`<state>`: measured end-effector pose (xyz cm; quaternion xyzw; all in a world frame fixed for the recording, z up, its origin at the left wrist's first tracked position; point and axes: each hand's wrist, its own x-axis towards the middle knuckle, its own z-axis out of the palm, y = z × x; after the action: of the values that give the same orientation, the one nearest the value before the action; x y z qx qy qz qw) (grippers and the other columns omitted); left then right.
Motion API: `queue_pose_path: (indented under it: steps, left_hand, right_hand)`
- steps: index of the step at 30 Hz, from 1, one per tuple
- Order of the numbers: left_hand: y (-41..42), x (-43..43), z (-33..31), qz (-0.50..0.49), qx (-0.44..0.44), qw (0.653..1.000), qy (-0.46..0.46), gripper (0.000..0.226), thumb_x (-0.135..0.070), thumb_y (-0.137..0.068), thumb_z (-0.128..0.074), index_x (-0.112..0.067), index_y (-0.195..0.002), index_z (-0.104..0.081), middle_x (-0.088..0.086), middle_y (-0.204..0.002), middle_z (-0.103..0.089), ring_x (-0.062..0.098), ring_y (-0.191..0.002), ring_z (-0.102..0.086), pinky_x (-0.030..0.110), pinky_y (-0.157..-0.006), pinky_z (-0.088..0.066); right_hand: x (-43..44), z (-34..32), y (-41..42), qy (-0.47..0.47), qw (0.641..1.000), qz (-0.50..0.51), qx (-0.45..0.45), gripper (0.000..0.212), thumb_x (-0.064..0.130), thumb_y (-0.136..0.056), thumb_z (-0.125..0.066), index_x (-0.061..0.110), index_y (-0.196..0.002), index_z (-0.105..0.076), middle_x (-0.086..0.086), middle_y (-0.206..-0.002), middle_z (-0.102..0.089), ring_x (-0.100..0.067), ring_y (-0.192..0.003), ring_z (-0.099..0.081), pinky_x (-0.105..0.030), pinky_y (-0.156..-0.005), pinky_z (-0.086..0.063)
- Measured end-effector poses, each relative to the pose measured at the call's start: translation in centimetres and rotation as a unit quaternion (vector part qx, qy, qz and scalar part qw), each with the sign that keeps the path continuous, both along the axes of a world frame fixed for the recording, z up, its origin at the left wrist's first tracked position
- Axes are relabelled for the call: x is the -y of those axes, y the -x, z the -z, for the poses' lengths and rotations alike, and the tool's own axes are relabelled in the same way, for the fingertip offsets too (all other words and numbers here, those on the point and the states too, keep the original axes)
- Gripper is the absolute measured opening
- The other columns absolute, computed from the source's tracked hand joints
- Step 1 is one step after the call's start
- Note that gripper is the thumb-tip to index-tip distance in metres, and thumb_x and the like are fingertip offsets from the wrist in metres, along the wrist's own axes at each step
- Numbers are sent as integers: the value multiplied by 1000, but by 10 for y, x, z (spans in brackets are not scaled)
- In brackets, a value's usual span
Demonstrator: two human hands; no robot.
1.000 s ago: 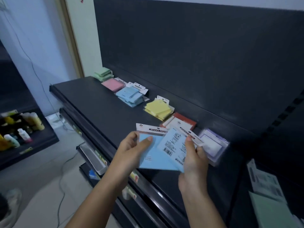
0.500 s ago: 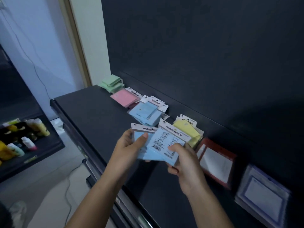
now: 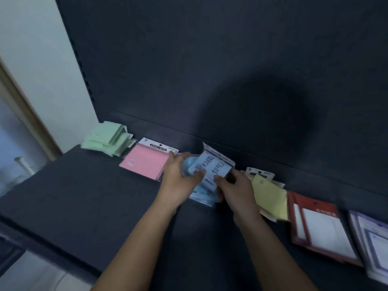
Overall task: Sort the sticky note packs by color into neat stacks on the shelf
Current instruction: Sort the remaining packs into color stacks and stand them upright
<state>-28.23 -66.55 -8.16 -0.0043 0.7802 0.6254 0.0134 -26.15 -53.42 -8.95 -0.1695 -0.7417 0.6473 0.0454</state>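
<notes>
Dark shelf (image 3: 88,198) carries row along back wall: green packs (image 3: 105,137), pink pack (image 3: 144,161), blue packs (image 3: 202,198), yellow packs (image 3: 269,198), red pad (image 3: 321,223), purple pads (image 3: 371,238).

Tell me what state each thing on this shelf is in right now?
Green packs: loose, uneven pile.
Pink pack: flat, face up.
Blue packs: some held in both hands, others lying beneath.
Yellow packs: untidy, fanned out.
Red pad: lying flat.
Left hand: gripping blue packs.
Right hand: gripping blue packs.

A dark back panel (image 3: 210,59) fills the upper frame, a pale wall (image 3: 42,59) and wooden trim (image 3: 27,110) run down the upper left, and at lower right a red-bordered pad (image 3: 321,229) lies just beside a purple-bordered pad (image 3: 373,244) (both blurred).
</notes>
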Motion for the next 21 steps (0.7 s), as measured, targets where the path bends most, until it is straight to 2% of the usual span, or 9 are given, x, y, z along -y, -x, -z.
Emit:
queue_pose_path:
  steps: [2,4,6,7,10,12,14,16,21]
  left_hand:
    - [8,1,0,38,-10,999,-2,34,-20,-75,-73,-37,-99,-56,5,-119,-50,17,-109,-56,39,-97,-47]
    - [12,4,6,64,-25,998,-2,37,-10,-80,-70,-28,-108,-55,-3,-125,-46,11,-116,-50,31,-103,-41]
    - [13,9,12,72,-39,996,23,45,-10,-81,-69,-21,-121,-53,-12,-134,-32,1,-129,-30,22,-109,-26]
    - [13,10,13,71,-55,995,45,50,-11,-81,-69,-17,-127,-51,-9,-138,-27,-1,-131,-20,18,-108,-19]
    - [9,11,11,67,-98,988,99,57,-13,-81,-68,-15,-134,-47,2,-154,-13,5,-142,-6,23,-114,-11]
    - [2,8,8,61,-130,982,119,55,-12,-82,-68,-15,-133,-47,5,-156,-12,12,-144,-6,29,-116,-11]
    - [-9,0,7,55,-168,975,132,53,-8,-81,-68,-13,-130,-49,6,-154,-17,18,-144,-9,32,-116,-12]
    - [-23,-12,6,59,-196,969,139,49,-6,-81,-67,-11,-127,-51,7,-152,-23,20,-144,-11,31,-115,-12]
    - [-73,-66,1,100,-248,953,145,47,-21,-74,-56,-10,-119,-56,9,-145,-35,24,-140,-23,40,-113,-22]
  right_hand:
    - [4,6,6,-39,999,4,3,26,11,-88,-59,15,-114,-63,-3,-107,-67,-15,-97,-64,-35,-87,-53]
    - [4,11,10,-101,995,7,-2,24,18,-88,-60,18,-112,-63,-5,-109,-65,-16,-99,-62,-39,-92,-51]
    - [4,14,11,-145,989,17,13,22,30,-87,-60,21,-106,-64,-8,-110,-61,-19,-98,-61,-41,-91,-51]
    - [3,13,10,-158,987,23,24,22,36,-86,-59,20,-100,-64,-11,-108,-60,-21,-97,-61,-41,-90,-51]
    - [-1,12,0,-193,980,40,24,33,42,-85,-55,11,-95,-60,-15,-107,-59,-25,-97,-59,-30,-82,-48]
    - [-4,6,-10,-219,974,53,1,38,35,-88,-56,8,-114,-58,-10,-115,-57,-19,-98,-56,-16,-77,-42]
    - [-8,-3,-26,-219,973,68,-29,40,25,-90,-57,10,-127,-53,-4,-119,-55,-15,-106,-53,-25,-89,-45]
    - [-18,-12,-45,-234,968,77,-53,39,19,-90,-57,12,-127,-52,0,-121,-55,-14,-113,-51,-31,-98,-43]
    - [-68,-20,-109,-333,934,100,-79,35,12,-87,-59,12,-122,-56,2,-119,-58,-12,-110,-52,-17,-91,-37]
